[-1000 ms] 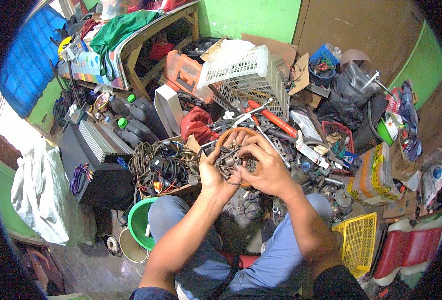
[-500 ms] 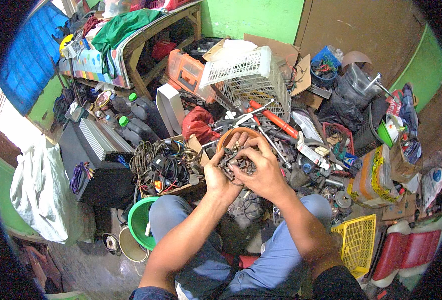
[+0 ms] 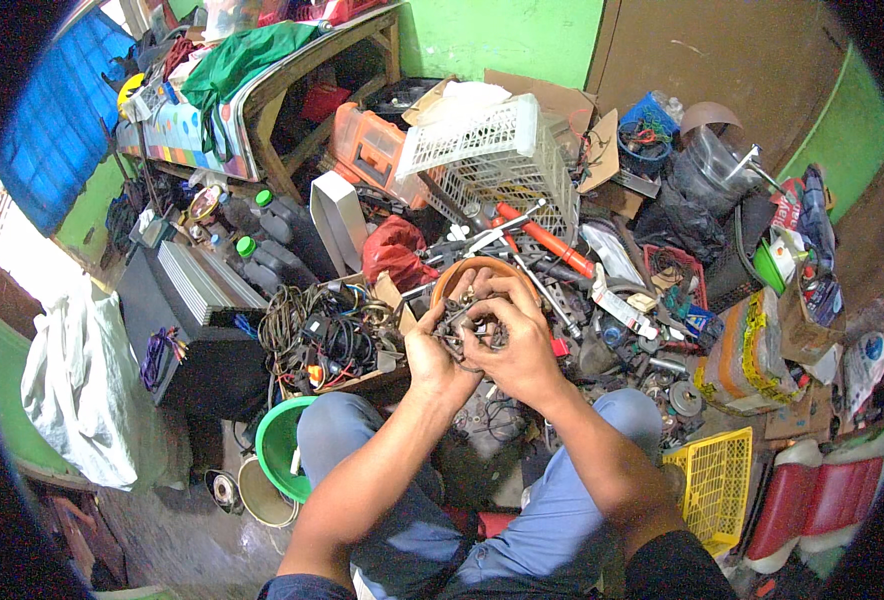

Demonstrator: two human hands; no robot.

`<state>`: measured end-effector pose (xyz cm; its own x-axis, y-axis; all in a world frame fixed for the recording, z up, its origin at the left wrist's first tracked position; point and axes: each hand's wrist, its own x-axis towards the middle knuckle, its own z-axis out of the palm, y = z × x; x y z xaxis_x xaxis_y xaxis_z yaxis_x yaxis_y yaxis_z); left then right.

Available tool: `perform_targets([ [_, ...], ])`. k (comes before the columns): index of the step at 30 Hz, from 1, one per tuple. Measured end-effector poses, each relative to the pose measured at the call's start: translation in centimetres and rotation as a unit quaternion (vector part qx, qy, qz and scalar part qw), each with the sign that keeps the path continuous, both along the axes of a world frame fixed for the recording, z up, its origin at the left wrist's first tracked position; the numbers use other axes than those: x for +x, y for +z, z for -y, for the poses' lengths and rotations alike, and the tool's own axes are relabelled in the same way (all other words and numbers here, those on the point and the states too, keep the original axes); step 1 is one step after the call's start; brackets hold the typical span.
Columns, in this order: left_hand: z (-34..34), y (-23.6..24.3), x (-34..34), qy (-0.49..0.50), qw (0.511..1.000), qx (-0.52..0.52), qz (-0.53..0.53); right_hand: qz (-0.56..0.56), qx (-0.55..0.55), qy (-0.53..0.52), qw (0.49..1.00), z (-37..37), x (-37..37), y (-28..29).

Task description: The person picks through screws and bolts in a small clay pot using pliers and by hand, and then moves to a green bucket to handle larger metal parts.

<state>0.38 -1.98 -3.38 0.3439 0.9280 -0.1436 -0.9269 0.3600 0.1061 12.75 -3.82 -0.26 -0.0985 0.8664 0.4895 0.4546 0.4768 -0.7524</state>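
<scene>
My left hand [image 3: 434,362] is cupped palm up, its fingers curled around a heap of small dark metal parts [image 3: 452,328] that look like screws or bolts. Over the heap, my right hand [image 3: 524,345] has thumb and forefinger brought together in a pinch among the parts. What sits between those fingertips is too small to make out. Just beyond both hands is an orange-brown bowl [image 3: 489,264]; its rim shows, while the hands cover most of its inside.
A box of tangled cables [image 3: 302,335] lies left of my hands, near a green basin [image 3: 280,440]. Loose metal parts and tools spread to the right, with an orange tube [image 3: 552,243]. A white crate [image 3: 502,150] stands behind; a yellow crate [image 3: 714,490] is at the right.
My right fingers have shifted slightly left over the metal parts, and the gap between thumb and forefinger looks rounder. My left hand stays cupped in nearly the same place.
</scene>
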Motion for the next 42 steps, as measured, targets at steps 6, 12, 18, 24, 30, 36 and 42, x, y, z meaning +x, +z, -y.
perform_targets([
  [6, 0.0, 0.2, 0.2, 0.005, 0.999, -0.003, -0.036, -0.065, -0.006, 0.021, 0.998, -0.6, 0.2, -0.6],
  [12, -0.1, 0.8, 0.1, 0.02, 0.999, -0.034, -0.005, -0.172, -0.129, 0.074, 0.974, -0.8, 0.4, -0.8],
  [18, -0.2, 0.8, 0.1, 0.028, 0.999, -0.035, 0.003, -0.212, -0.151, 0.094, 0.961, -0.5, 0.3, -0.7],
  [24, -0.2, -0.3, -0.8, -0.002, 0.999, -0.028, 0.046, -0.287, -0.126, 0.104, 0.944, -0.9, -0.1, -0.3],
  [30, 0.3, 2.2, 0.2, 0.025, 0.994, -0.102, -0.028, -0.41, -0.212, 0.084, 0.883, -1.6, 1.3, -0.5],
  [36, -0.3, 1.8, -0.4, 0.028, 0.995, -0.071, 0.065, -0.533, -0.213, 0.149, 0.805, -2.0, 3.1, 0.6],
  [42, -0.6, 2.1, -1.0, 0.042, 0.994, -0.062, 0.077, -0.538, -0.203, 0.143, 0.806, -2.2, 4.6, 1.4],
])
